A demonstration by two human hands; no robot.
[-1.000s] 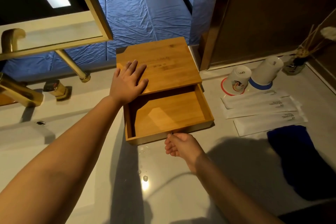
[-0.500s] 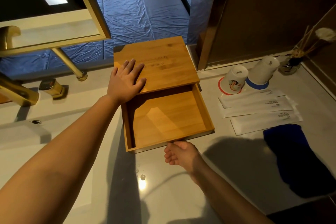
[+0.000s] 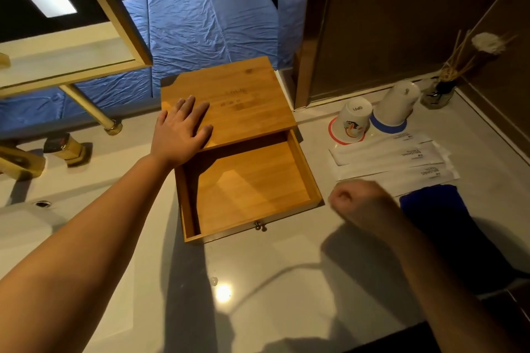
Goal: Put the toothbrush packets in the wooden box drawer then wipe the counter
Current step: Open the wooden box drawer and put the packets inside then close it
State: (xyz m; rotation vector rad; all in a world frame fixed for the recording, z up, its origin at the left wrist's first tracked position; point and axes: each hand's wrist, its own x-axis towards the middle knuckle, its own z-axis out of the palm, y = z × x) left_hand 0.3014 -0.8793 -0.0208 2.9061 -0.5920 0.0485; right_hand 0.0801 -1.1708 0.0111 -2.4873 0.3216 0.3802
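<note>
The wooden box (image 3: 229, 100) sits at the centre of the frame on the pale counter (image 3: 258, 281), and its drawer (image 3: 252, 186) is pulled out toward the viewer, with a small metal knob (image 3: 258, 225) on its front edge. The left hand (image 3: 180, 132) lies flat on the box's top, fingers straight and spread. The right hand (image 3: 358, 203) hangs in the air just right of the drawer, blurred, with its fingers curled into a fist that grasps nothing. The toothbrush packets (image 3: 395, 160), white and overlapping, lie on the counter at the right of the frame, just beyond that fist. A dark blue cloth (image 3: 447, 226) lies on their near side. Two upturned paper cups (image 3: 375, 114) stand behind the packets, with a reed diffuser (image 3: 441, 92) at the upper right. A brass tap (image 3: 23, 160) shows at the left edge.
</note>
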